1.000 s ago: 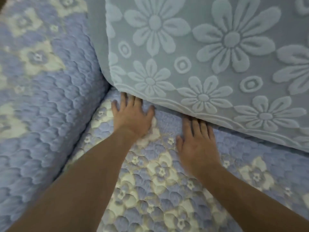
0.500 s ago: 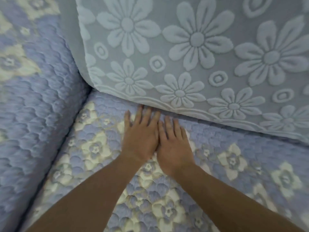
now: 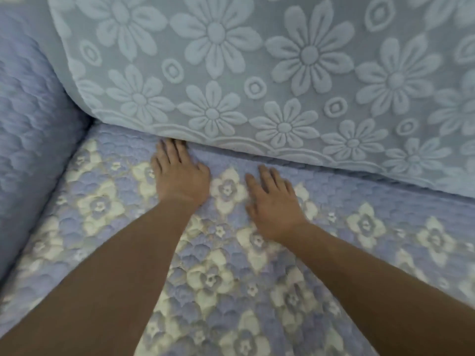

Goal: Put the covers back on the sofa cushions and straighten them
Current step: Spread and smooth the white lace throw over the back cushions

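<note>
Armrest: quilted blue armrest cover [image 3: 30, 140] is rising at the far left, well out to the left of the left grip, and meeting the seat along a dark seam.

Left grip: left hand [image 3: 180, 177] is lying palm down on the seat, grip open, fingers straight and close together. Its fingertips [image 3: 169, 145] are touching the lower hem of the back cushion, right at the crease, and the tips are sitting in the shadow under that hem, so how far they are going in, I cannot tell.

Seat: quilted seat cover [image 3: 102, 206], lilac with cream flowers, is lying flat beneath both grips and spreading out to either side of them. It is looking smooth between the two hands, where one cream flower is showing.

Right grip: right hand [image 3: 272, 204] is pressing flat on the seat just to the right of the left grip, apart from it, grip open with fingers spread and holding nothing. It is sitting nearer the person than the left grip, its fingertips short of the hem. Its outline is a little blurred.

Back cushion: pale blue daisy-pattern cover [image 3: 282, 73] is filling the frame beyond both grips, its scalloped hem running down to the right and lying on the seat cover.
</note>
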{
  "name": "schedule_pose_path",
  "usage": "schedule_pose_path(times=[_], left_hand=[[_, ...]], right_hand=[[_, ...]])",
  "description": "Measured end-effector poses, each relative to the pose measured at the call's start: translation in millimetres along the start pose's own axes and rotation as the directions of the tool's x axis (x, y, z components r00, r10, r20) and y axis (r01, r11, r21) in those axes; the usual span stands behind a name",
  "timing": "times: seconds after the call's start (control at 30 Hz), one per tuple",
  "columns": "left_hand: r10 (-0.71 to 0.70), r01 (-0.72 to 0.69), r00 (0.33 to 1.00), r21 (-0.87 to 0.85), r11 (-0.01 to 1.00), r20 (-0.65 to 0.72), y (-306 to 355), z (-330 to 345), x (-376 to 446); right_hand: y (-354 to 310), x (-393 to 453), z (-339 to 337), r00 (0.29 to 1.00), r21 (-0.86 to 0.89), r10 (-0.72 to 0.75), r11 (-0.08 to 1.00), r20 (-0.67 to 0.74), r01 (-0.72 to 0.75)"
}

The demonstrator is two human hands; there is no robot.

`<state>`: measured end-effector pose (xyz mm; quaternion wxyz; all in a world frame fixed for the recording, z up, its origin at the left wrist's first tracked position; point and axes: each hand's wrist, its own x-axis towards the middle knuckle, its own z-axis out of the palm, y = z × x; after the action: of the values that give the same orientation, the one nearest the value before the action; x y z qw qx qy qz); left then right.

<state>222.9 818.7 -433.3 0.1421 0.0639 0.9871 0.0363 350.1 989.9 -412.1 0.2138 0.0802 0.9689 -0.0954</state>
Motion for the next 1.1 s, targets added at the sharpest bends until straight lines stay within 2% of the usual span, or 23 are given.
schedule_pose_path(times=[0.13,0.27,0.3,0.4,0.47,0.53,0.57,0.6,0.63,0.67,0.7,0.77,0.87,0.93,1.0,1.07,1.1], left_hand=[[0.095,-0.095,0.995,0.012,0.995,0.01,-15.6,-13.0,21.3],[0.139,-0.153,0.982,0.11,0.982,0.127,-33.6,-16.1,72.2],[0.137,-0.147,0.985,0.1,0.984,0.1,-34.0,-11.7,79.2],[0.109,-0.102,0.985,0.066,0.993,-0.13,-21.5,-0.9,77.7],[0.007,0.001,0.997,0.098,0.995,-0.075,-3.3,-6.1,58.0],[-0.053,0.054,0.999,0.102,0.993,-0.006,16.4,-7.5,25.9],[-0.008,0.006,1.0,0.102,0.995,0.022,28.2,-5.4,4.5],[0.08,-0.086,0.995,0.107,0.991,0.061,37.2,1.2,-19.8],[0.169,-0.182,0.979,0.121,0.976,0.115,45.0,10.5,-44.8],[0.242,-0.262,0.957,0.12,0.958,0.159,52.0,19.7,-63.7],[0.278,-0.299,0.945,0.115,0.947,0.174,56.5,25.2,-72.7],[0.242,-0.268,0.945,0.097,0.958,0.22,60.0,25.2,-66.8],[0.193,-0.238,0.944,0.146,0.96,0.267,56.0,26.8,-50.2],[0.158,-0.258,0.921,0.253,0.933,0.356,63.7,16.9,-44.5],[0.083,-0.236,0.906,0.332,0.913,0.416,80.6,-1.1,-55.2],[0.012,-0.189,0.881,0.327,0.926,0.473,100.3,-13.0,-87.0],[0.039,-0.228,0.84,0.287,0.93,0.541,117.7,-21.6,-118.9]], right_hand=[[31.2,-12.2,0.2,0.997,0.002,0.074,0.997,0.028,-0.074],[21.2,-9.3,16.8,0.996,0.014,0.085,0.996,0.005,-0.085],[21.9,-9.2,22.6,0.996,0.01,0.084,0.996,-0.018,-0.083],[25.7,-7.9,22.3,0.996,0.029,0.079,0.997,-0.027,-0.078],[28.2,-12.9,15.8,0.999,0.066,0.052,0.996,0.002,-0.052],[42.6,-12.3,12.3,0.981,0.108,0.189,0.977,-0.035,-0.184],[60.0,-9.4,4.8,0.924,0.214,0.376,0.91,-0.069,-0.355],[82.1,-3.8,-2.1,0.812,0.34,0.58,0.78,-0.075,-0.526],[112.0,3.8,-7.5,0.713,0.415,0.7,0.66,-0.036,-0.627],[141.0,9.7,-11.6,0.691,0.399,0.723,0.634,-0.001,-0.662],[164.1,13.2,-15.1,0.727,0.329,0.686,0.678,0.039,-0.657],[186.1,13.7,-16.3,0.868,0.107,0.496,0.862,0.023,-0.496],[186.7,-25.2,7.1,0.941,-0.022,0.337,0.941,-0.042,-0.338],[189.4,-71.9,12.4,0.946,-0.014,0.322,0.947,0.03,-0.322],[196.1,-113.0,16.8,0.928,0.019,0.326,0.942,0.177,-0.335],[197.1,-149.1,19.6,0.887,0.06,0.339,0.925,0.312,-0.375],[202.9,-180.4,15.1,0.843,0.087,0.371,0.897,0.389,-0.434]])
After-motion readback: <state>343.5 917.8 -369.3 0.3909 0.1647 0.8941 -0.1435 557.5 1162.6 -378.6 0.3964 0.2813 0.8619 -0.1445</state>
